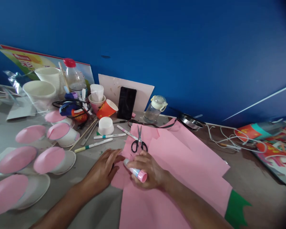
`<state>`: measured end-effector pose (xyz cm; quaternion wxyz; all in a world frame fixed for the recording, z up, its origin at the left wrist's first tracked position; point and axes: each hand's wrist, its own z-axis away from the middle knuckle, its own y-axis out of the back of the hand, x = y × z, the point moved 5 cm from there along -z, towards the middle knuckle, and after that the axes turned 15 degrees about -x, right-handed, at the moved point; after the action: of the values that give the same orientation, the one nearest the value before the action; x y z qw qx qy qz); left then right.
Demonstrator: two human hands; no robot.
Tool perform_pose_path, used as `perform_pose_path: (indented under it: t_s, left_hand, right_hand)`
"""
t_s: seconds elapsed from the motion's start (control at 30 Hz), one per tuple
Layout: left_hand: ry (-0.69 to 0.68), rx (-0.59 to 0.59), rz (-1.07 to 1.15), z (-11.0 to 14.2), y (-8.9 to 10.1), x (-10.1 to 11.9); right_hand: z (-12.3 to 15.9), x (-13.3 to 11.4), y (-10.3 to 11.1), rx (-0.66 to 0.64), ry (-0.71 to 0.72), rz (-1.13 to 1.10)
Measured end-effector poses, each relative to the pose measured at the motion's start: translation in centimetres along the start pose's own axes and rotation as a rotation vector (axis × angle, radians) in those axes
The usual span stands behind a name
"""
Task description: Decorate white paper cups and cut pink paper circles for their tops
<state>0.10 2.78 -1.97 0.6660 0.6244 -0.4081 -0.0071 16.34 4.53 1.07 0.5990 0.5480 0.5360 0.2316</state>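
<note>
A glue stick (138, 173) with a pink end lies slanted in my right hand (149, 168), whose fingers wrap round it. Its far end points toward a small piece of pink paper (118, 178). My left hand (107, 165) rests on that piece with fingers stretched out, close to the tip of the glue stick. Under my right hand spread large pink paper sheets (181, 165). Black-handled scissors (139, 141) lie on the sheets just beyond my hands, blades pointing away.
At left stand several paper cups topped with pink discs (50, 159). Markers (94, 144) and a short white cup (106, 125) lie beyond my left hand. A phone (126, 103) leans at the back near a glass bottle (154, 109). White cables (228, 138) trail at right.
</note>
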Motion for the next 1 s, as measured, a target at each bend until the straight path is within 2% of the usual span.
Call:
perform_pose_path:
  t_s: [0.13,0.23,0.3,0.43,0.53,0.67,0.73,0.8,0.87,1.0]
  left_hand:
    - [-0.019,0.01,-0.001,-0.1,0.2,0.2]
    - [-0.01,0.003,0.013,-0.2,0.3,0.3]
    - [-0.005,-0.006,0.02,-0.2,0.2,0.3]
    - [-0.019,-0.002,0.011,-0.1,0.1,0.2]
    - [-0.025,-0.006,-0.003,0.0,0.0,0.1]
    - [-0.031,-0.013,-0.007,0.0,0.0,0.2]
    - [-0.029,-0.011,-0.012,-0.1,0.0,0.2]
    - [-0.012,-0.001,-0.032,0.0,0.1,0.2]
    - [0.003,0.008,-0.045,0.0,0.1,0.1]
    - [-0.028,-0.006,-0.019,-0.1,0.2,0.3]
  right_hand:
    - [-0.1,-0.2,-0.2,-0.118,0.033,-0.019]
    - [0.0,-0.6,-0.1,-0.219,0.095,-0.131]
    - [0.0,-0.5,0.2,-0.2,0.097,-0.199]
    - [-0.3,0.4,0.6,-0.083,-0.032,-0.176]
    - [-0.4,0.5,0.4,-0.157,-0.05,-0.142]
    - [-0.1,0.3,0.2,-0.25,0.04,-0.263]
    - [-0.1,0.4,0.5,-0.191,0.051,-0.323]
    - [-0.1,0.8,0.8,-0.095,-0.006,-0.336]
    - [-0.3,1.1,0.8,-0.062,-0.071,-0.304]
    - [-0.4,0.5,0.3,-0.224,-0.038,-0.298]
